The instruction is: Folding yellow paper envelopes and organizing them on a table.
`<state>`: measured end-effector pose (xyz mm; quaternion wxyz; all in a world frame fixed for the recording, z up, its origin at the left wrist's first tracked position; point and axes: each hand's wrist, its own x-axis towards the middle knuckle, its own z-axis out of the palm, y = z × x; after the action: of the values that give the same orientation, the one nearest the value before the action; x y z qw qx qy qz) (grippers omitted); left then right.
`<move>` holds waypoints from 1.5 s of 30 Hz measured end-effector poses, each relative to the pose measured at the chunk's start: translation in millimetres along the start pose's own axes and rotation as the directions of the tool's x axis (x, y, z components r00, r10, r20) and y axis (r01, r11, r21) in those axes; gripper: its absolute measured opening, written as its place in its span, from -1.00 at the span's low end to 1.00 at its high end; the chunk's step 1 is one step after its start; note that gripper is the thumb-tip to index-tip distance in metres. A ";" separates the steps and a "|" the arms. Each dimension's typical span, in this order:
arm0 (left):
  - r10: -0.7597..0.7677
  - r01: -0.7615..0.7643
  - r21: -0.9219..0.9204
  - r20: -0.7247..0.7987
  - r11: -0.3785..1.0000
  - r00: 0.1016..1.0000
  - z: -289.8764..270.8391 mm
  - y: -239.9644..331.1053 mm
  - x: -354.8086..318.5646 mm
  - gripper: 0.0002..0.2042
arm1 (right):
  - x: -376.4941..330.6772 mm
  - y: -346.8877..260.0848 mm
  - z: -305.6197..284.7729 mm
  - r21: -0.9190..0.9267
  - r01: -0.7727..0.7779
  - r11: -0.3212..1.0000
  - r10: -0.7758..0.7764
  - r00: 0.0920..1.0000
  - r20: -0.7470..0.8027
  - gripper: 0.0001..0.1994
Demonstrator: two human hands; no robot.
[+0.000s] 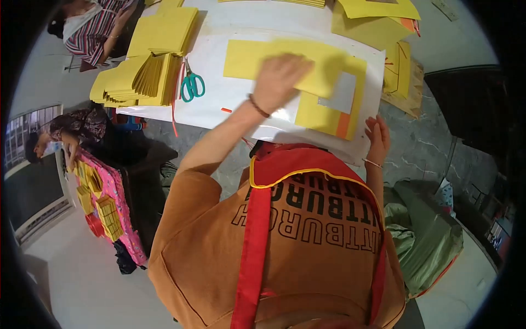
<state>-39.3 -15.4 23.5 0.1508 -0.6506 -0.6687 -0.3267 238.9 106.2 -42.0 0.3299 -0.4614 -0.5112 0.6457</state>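
While left hand (pixel 278 79) presses yellow sheet (pixel 285 64), right hand (pixel 378 140) rests

Left arm stretched forward, left hand (pixel 279 77) pressed flat, palm down and blurred by motion; right hand (pixel 378 140) rests low, fingers loosely curled, a bangle at the wrist.

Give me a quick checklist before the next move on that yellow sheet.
1. Left hand flat on the yellow paper sheet: ok.
2. Right hand at the white work surface's near edge, holding nothing: ok.
3. Green-handled scissors apart from both hands: ok.
4. Stack of yellow folded pieces clear of the sheet: ok.
5. Sheet edges aligned under the hand: cannot tell, blurred.
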 end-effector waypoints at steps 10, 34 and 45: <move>-0.159 0.028 0.344 0.360 0.939 0.919 3.9 -103.1 -83.2 -0.48 | 1.5 6.2 15.6 -0.072 0.019 0.997 -0.017 0.999 0.029 -0.73; -0.267 0.109 0.310 0.532 0.944 0.803 5.7 -105.3 -94.9 -0.41 | 30.7 1.1 35.1 -0.663 0.694 0.281 -0.439 0.707 0.554 -0.75; 0.134 -0.125 -0.051 0.327 0.991 0.935 45.4 33.8 -45.7 -0.58 | 31.1 12.3 32.5 -0.636 0.612 0.469 -0.389 0.790 0.474 -0.81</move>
<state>8.5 -23.9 -30.7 0.0483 -0.7409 -0.6354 -0.2123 198.1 119.3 -60.2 0.2077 -0.2932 -0.8855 0.2946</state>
